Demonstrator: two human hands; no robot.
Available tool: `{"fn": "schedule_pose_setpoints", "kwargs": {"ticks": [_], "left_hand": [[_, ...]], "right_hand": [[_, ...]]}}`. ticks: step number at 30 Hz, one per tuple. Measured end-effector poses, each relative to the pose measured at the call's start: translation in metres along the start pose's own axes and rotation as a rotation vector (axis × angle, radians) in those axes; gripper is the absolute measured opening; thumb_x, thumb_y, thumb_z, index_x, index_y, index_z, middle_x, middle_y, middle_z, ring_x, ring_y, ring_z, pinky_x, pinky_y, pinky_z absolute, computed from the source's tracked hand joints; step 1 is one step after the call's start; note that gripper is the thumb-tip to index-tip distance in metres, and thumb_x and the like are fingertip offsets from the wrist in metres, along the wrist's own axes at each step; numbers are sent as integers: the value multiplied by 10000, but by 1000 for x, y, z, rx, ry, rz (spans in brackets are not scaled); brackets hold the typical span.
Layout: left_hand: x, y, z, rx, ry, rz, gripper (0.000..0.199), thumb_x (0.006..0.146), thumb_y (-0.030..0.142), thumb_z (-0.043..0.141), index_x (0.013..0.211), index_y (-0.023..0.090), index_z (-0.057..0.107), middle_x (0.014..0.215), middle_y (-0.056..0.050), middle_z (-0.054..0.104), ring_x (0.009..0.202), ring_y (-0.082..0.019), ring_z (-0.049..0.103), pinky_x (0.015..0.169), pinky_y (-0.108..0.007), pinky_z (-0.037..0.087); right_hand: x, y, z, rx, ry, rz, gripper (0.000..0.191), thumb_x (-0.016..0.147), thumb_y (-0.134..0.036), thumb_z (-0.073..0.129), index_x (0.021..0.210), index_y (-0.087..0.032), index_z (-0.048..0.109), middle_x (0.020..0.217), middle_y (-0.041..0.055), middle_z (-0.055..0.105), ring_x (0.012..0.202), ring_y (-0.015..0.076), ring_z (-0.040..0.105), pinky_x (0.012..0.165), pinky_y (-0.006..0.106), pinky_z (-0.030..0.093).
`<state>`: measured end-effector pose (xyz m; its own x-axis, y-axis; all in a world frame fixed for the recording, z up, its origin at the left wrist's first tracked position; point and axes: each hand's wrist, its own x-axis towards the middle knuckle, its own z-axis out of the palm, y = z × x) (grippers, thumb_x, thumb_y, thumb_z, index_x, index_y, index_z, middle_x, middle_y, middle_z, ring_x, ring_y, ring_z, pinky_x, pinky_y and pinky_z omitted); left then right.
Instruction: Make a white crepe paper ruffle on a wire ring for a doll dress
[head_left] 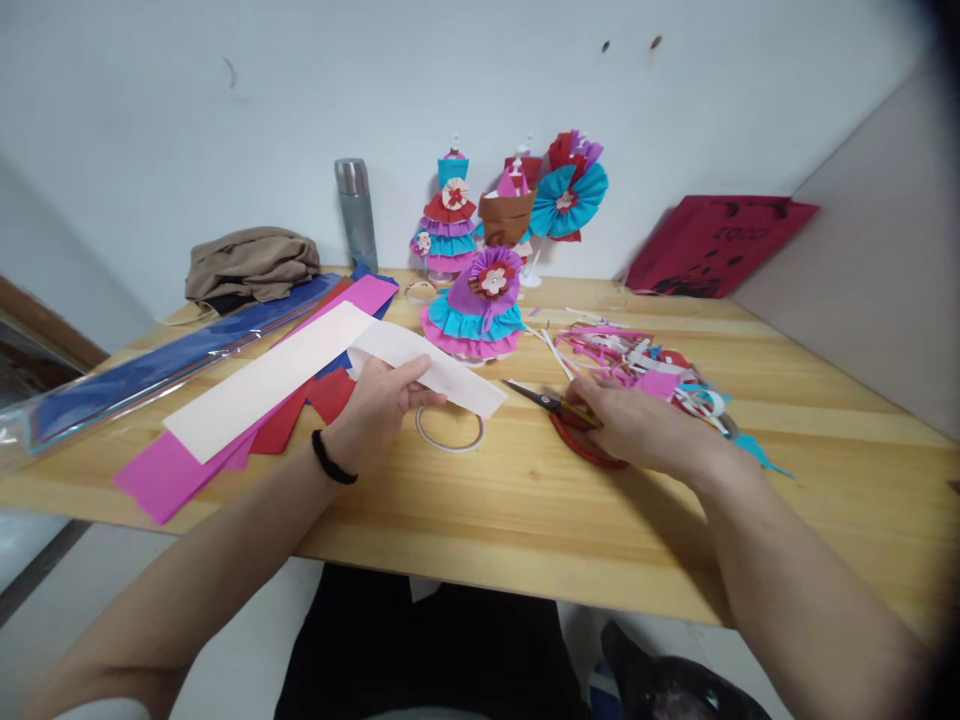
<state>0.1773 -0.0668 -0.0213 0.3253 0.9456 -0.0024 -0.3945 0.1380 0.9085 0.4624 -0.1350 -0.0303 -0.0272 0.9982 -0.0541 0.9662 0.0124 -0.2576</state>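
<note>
My left hand (382, 400) pinches a white paper strip (450, 365) between thumb and fingers, its free end pointing right. Under that hand and to its left lie a cream paper strip (270, 380), magenta paper (165, 475) and red paper (281, 420). My right hand (630, 415) has its fingers on the handles of a pair of scissors (551, 400), low over the table, with the blades pointing left toward the strip. The fingertips are partly hidden by the handles. A thin white ring of tape (450, 445) lies on the wood between my hands.
Behind the strip stands a ruffled paper dress (480, 310), with more paper dresses (454, 215) and a blue paper rosette (566, 205) farther back. Paper scraps (622, 355) are heaped beyond my right hand. A flask (356, 215), folded brown cloth (255, 262) and red bag (712, 245) line the wall.
</note>
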Motion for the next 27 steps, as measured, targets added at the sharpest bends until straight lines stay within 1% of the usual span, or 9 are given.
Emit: {"fn": "schedule_pose_setpoints", "kwargs": {"ticks": [4, 8, 11, 13, 15, 18, 22, 25, 27], "left_hand": [[1, -1, 0, -22, 15, -24, 198, 728, 152, 728, 881, 101, 614, 775, -64, 716, 627, -156, 683, 583, -260, 579], [0, 1, 1, -37, 22, -42, 191, 721, 132, 729, 873, 93, 620, 778, -63, 714, 642, -150, 681, 602, -259, 581], [-2, 3, 2, -23, 8, -50, 165, 728, 144, 722, 853, 88, 629, 797, -67, 720, 652, -145, 683, 615, -248, 582], [-3, 5, 3, -10, -8, -51, 168, 731, 152, 722, 857, 84, 633, 802, -72, 723, 645, -142, 684, 609, -239, 581], [-4, 6, 3, -7, -22, -47, 190, 728, 149, 727, 882, 85, 635, 809, -71, 726, 627, -142, 683, 589, -236, 581], [-5, 6, 3, -6, -64, -42, 209, 730, 152, 734, 907, 92, 638, 809, -70, 730, 633, -154, 690, 575, -240, 579], [-6, 5, 3, 7, -138, -48, 205, 747, 167, 731, 918, 90, 649, 808, -83, 735, 683, -179, 708, 598, -251, 587], [-8, 4, 4, -6, -186, -35, 217, 756, 167, 728, 948, 101, 649, 832, -74, 734, 713, -188, 717, 612, -258, 597], [-8, 3, 5, -9, -192, -36, 220, 764, 169, 725, 959, 107, 645, 850, -71, 734, 744, -197, 723, 618, -258, 600]], "right_hand": [[0, -5, -3, -47, -46, 46, 216, 779, -244, 589, 990, -216, 552, 730, 64, 618, 609, 190, 553, 543, 295, 336], [-2, -12, -12, 381, -62, -95, 244, 754, -258, 565, 978, -240, 469, 637, -31, 527, 528, 143, 476, 482, 261, 336], [-7, -19, -17, 751, -86, -220, 325, 729, -184, 544, 1035, -255, 462, 769, -19, 549, 638, 141, 519, 499, 240, 368], [-9, -25, -18, 882, -84, -261, 417, 732, -190, 588, 1128, -268, 482, 816, -8, 552, 683, 142, 522, 517, 237, 380], [-9, -31, -18, 921, -93, -302, 500, 733, -257, 663, 1206, -272, 505, 781, -10, 534, 670, 144, 501, 525, 241, 385], [-9, -39, -17, 915, -132, -393, 567, 706, -428, 734, 1216, -251, 560, 803, 10, 539, 679, 153, 497, 563, 261, 413], [-7, -45, -13, 919, -148, -485, 609, 738, -679, 626, 1144, -224, 608, 908, 50, 575, 775, 185, 529, 709, 313, 444], [-4, -47, -7, 877, -169, -518, 619, 779, -725, 545, 1113, -210, 628, 854, 44, 580, 816, 203, 539, 758, 324, 428], [-2, -48, -4, 881, -138, -485, 647, 743, -752, 561, 1060, -196, 662, 800, 40, 590, 806, 210, 546, 748, 325, 426]]}}
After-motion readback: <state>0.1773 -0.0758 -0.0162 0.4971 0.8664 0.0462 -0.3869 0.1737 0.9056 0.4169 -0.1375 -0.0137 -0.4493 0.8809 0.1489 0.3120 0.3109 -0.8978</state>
